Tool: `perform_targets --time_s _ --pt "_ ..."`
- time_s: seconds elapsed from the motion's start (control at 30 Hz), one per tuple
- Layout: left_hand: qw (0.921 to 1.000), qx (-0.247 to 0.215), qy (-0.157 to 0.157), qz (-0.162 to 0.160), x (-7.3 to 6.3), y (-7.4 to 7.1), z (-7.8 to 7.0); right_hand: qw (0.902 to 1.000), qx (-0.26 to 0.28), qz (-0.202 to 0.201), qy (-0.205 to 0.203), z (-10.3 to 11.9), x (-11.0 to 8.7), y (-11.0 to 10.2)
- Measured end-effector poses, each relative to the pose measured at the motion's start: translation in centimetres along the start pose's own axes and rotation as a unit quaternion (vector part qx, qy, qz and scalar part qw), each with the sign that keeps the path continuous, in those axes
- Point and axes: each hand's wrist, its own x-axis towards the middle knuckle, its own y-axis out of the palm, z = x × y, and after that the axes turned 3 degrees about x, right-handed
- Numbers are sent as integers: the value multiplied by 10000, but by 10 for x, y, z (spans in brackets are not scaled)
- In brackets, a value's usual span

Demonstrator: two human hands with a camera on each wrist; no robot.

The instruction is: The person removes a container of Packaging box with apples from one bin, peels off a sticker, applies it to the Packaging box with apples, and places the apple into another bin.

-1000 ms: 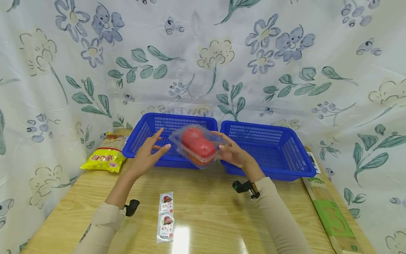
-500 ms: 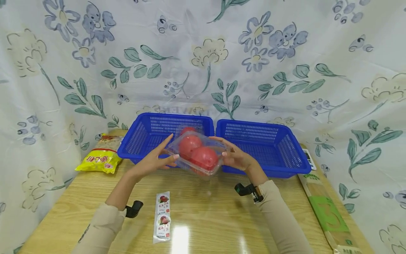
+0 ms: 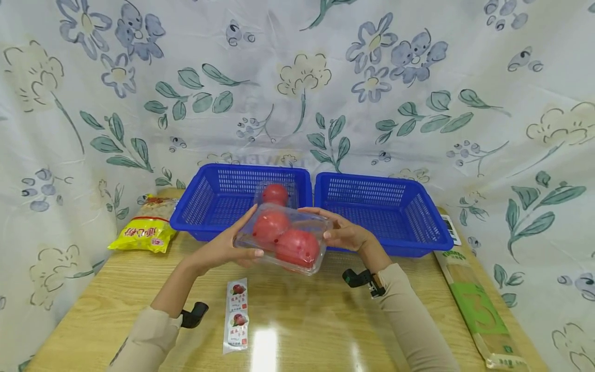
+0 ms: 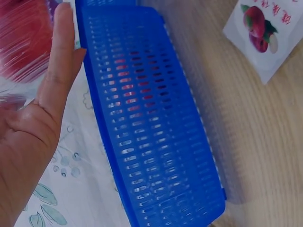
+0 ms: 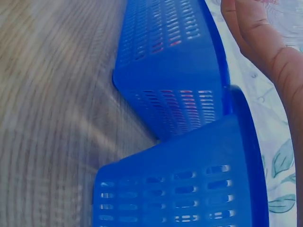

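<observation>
A clear plastic box (image 3: 267, 247) with two round, red, tomato-like fruits (image 3: 298, 248) is held up in front of the left blue basket (image 3: 190, 199). My left hand (image 3: 218, 253) grips its left end, thumb along the near side. At the other end, my right hand (image 3: 346, 233) holds the right edge between thumb and fingers. The box is tilted with its top facing me. In the left wrist view, the left hand (image 4: 42, 109) is beside the red fruit; the right wrist view catches part of the right hand (image 5: 265, 38).
Another clear box with a red fruit (image 3: 275, 194) lies in the left basket. A second blue basket (image 3: 386, 245) stands to the right. Around them are a yellow food bag (image 3: 144, 232), a printed sticker strip (image 3: 237, 315) and a green-labelled noodle pack (image 3: 483, 315).
The box has come down and toward me, and its top now faces me more. My left hand, apart from it earlier, now grips its left end. The box behind has come into view.
</observation>
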Motion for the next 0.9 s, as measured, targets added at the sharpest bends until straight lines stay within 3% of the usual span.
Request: perform_targets --time_s 0.13,0.27,0.4,0.53,0.63,0.77,0.9 --pt "10000 -40 19 41 -4 5 4 9999 -73 13 70 -2 0 3" --pt "9995 -217 214 -124 -7 13 7 9999 -105 -81 5 -2 -3 7" --pt "9982 -46 448 -396 -12 21 11 9984 -253 -510 -56 -2 -9 15" --pt "9968 33 506 -624 -15 29 15 9902 -465 -1320 -15 -4 -18 28" --pt "9959 3 430 -797 -18 35 16 9739 -581 -2191 -70 -9 -23 42" --pt "9943 -199 329 -991 -19 45 18 9421 -569 -3291 -310 -21 -27 63" --pt "9916 -466 315 -1166 -17 57 20 9162 -836 -3897 -413 -33 -27 82"
